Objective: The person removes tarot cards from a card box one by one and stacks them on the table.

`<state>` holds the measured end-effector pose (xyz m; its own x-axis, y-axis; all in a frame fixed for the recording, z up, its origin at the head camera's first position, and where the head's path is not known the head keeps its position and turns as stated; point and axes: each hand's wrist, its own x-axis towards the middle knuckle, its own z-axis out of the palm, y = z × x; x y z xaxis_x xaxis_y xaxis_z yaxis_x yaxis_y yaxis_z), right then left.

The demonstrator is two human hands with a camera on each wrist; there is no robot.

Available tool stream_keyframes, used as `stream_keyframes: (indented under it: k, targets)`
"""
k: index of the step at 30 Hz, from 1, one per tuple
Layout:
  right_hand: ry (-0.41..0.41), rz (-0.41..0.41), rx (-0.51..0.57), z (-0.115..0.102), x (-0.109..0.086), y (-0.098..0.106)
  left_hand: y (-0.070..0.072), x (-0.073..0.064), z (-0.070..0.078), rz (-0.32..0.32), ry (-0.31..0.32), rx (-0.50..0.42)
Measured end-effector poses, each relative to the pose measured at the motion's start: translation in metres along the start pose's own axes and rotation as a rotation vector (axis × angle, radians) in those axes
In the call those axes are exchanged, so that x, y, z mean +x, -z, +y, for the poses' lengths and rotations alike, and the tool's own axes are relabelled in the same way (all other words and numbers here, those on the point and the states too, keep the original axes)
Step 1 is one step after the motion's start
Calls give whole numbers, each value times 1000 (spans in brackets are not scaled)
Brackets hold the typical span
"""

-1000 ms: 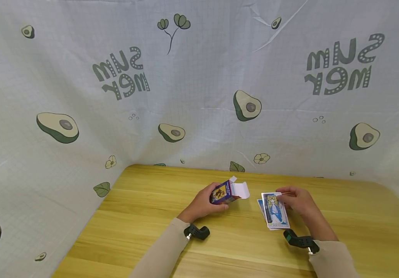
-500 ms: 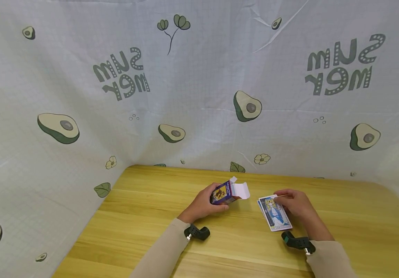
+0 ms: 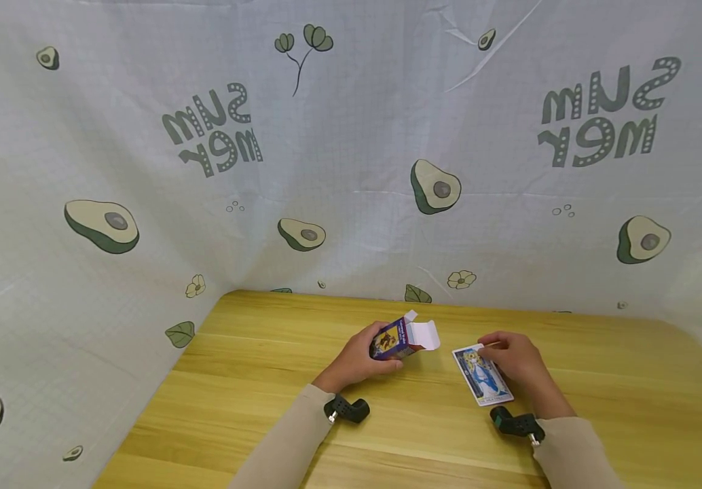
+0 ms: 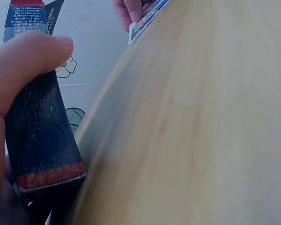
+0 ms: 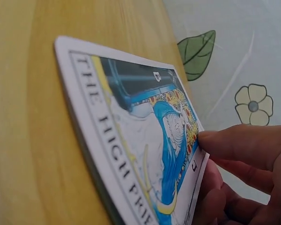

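Note:
My left hand [image 3: 356,358] grips a small dark blue tarot card box [image 3: 390,341], held tilted with its white end flap [image 3: 426,335] folded out to the right. Across the box [image 4: 43,126] lies my thumb in the left wrist view, while the other fingers are mostly hidden behind it. To the right, a tarot card [image 3: 481,377] with a blue-robed figure is pinched by my right hand [image 3: 522,363] at its far right corner. The right wrist view shows the thumb on the card's face [image 5: 145,131], with fingers curled underneath. Its lettering begins "THE HIGH". Any cards beneath are hidden.
Both hands work over a yellow wooden table [image 3: 253,380]. A pale curtain [image 3: 351,149] printed with avocados and flowers hangs behind the table and along its left side. Black wrist cameras [image 3: 346,409] sit on both wrists, above beige sleeves.
The top card has shifted and turned slightly, and the card edge peeking out at its left is now covered. My right hand has moved a little left; the left hand holds the box still.

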<state>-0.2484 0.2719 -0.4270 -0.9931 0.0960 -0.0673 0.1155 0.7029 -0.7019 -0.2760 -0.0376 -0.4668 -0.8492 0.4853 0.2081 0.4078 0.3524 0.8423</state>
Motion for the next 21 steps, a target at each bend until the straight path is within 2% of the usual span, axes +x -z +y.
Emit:
stream_keyframes:
  k: [7,21]
  targets:
    - [-20,-7,-16,-2,0,-1,0,0,0,2,-8,1]
    - [2,15,-48,-6,-3,-5,1,0,1,2,-5,15]
